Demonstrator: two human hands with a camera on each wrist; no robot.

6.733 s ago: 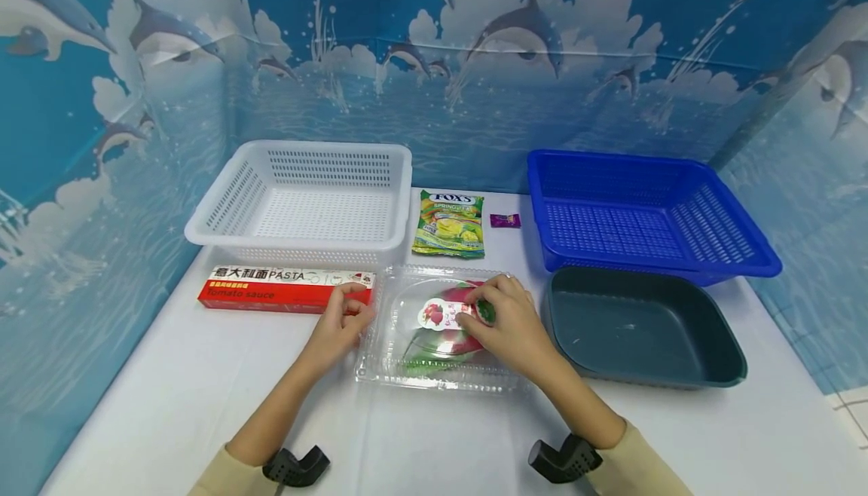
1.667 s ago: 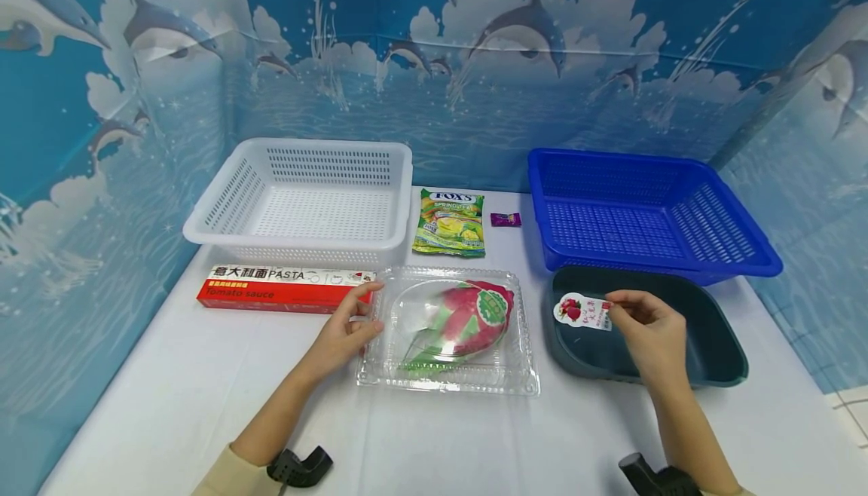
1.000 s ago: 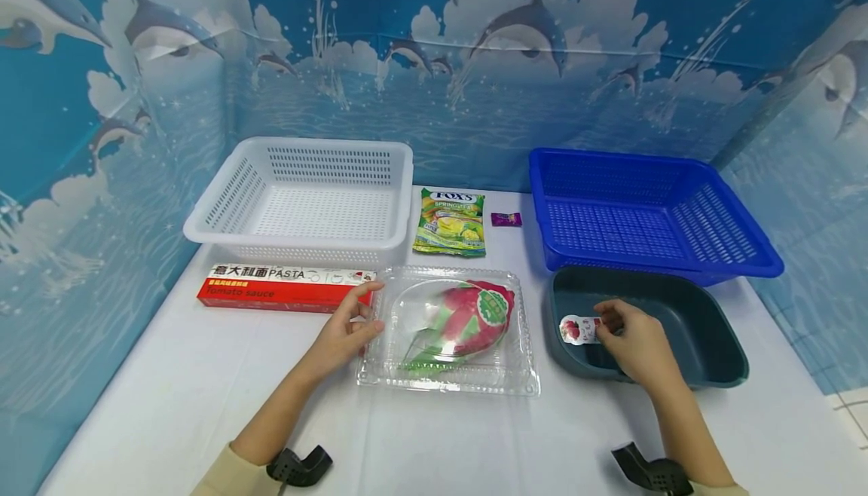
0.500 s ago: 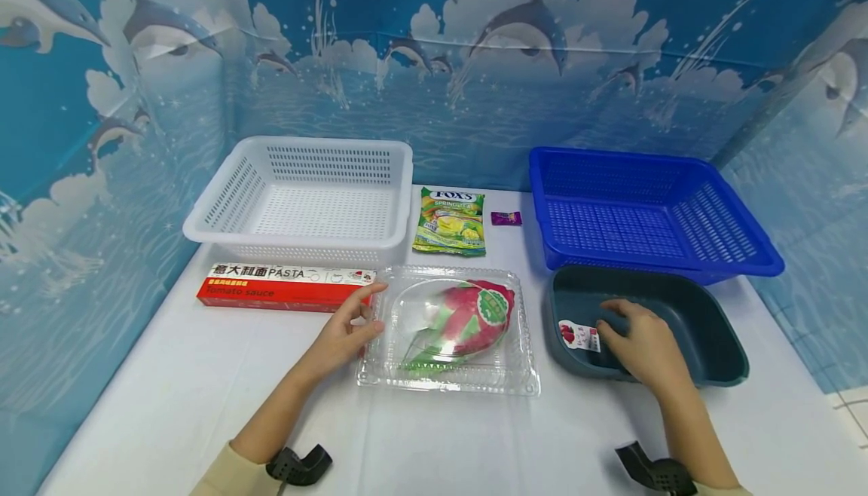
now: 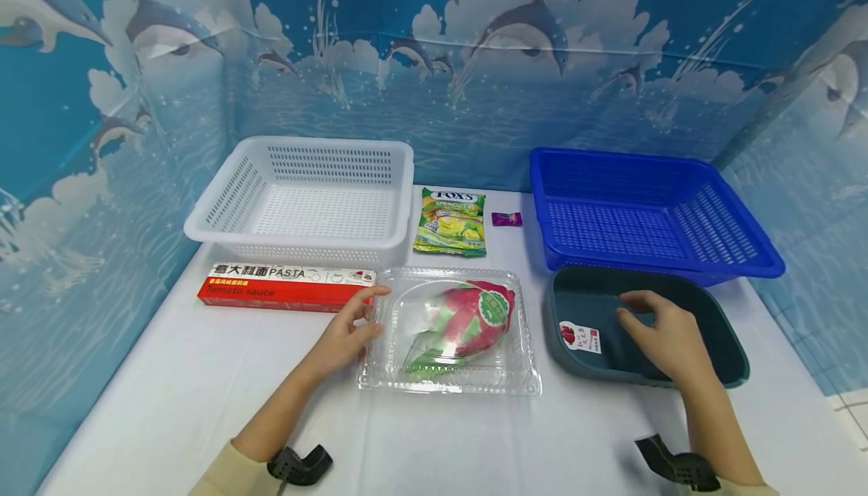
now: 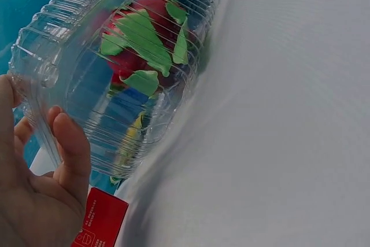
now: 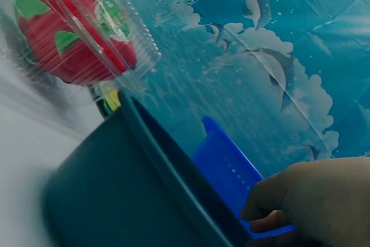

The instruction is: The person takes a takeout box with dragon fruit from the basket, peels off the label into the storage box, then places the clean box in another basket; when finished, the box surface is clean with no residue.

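A clear plastic clamshell box (image 5: 400,360) lies on the table with a red and green dragon fruit (image 5: 468,319) inside; the fruit bears a round green sticker (image 5: 493,307). My left hand (image 5: 342,338) holds the box at its left rim, index finger near the upper corner and thumb lower down, as the left wrist view also shows. A white label with a dragon fruit picture (image 5: 580,338) lies at the left inside the dark green basin (image 5: 728,360). Over that basin is my right hand (image 5: 671,334), thumb and index finger apart, with nothing between them.
A red and white pasta box (image 5: 271,296) lies left of the clamshell, before a white basket (image 5: 319,251). Behind the clamshell are a green candy bag (image 5: 450,225) and a small purple wrapped candy (image 5: 506,219). A blue basket (image 5: 610,232) stands behind the basin.
My right hand has peeled the label off the clamshell, carried it rightward and let it go in the basin. It has since drawn back to the right. My left hand stays at the rim.
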